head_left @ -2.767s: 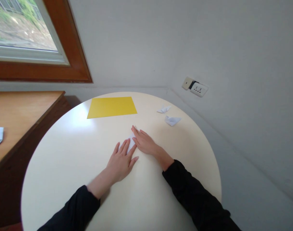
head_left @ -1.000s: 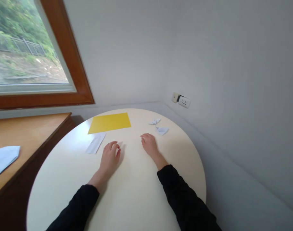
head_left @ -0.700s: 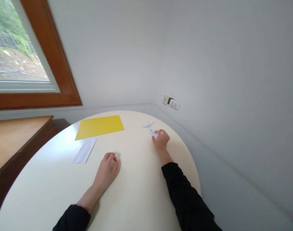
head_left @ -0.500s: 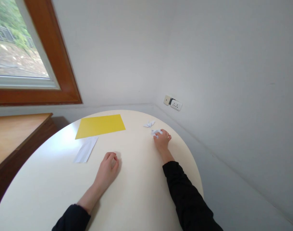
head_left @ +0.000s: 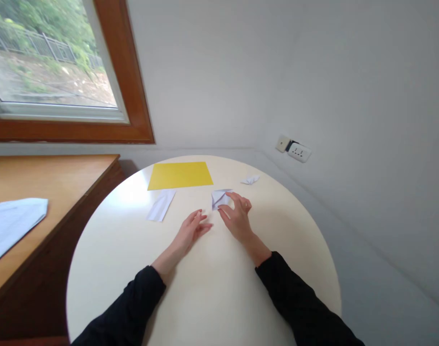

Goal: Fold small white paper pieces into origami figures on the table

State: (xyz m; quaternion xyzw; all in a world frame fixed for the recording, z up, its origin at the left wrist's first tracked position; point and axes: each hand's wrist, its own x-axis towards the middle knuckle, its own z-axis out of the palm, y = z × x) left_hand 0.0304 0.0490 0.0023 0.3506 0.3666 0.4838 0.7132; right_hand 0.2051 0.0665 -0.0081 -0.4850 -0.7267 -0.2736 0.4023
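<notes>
Progress, judged: folding part done, not finished.
- Flat folded white strip [head_left: 161, 205] set aside at 10 o'clock on bench [head_left: 107, 226]; yellow sheet [head_left: 180, 175] at 12 o'clock, unfolded.
- Left hand [head_left: 191, 229]: released, fingers extended, flat on bench, holding nothing, near white folded piece [head_left: 220, 197].
- Right hand [head_left: 237, 217]: fingertips pinching that piece, bench centre.
- Small crumpled white fold [head_left: 250, 179] at 1 o'clock, untouched.

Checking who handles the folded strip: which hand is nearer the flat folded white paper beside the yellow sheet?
Left. The left hand lies just right of the flat folded white paper; the right hand is farther right, holding a small folded white paper piece.
</notes>
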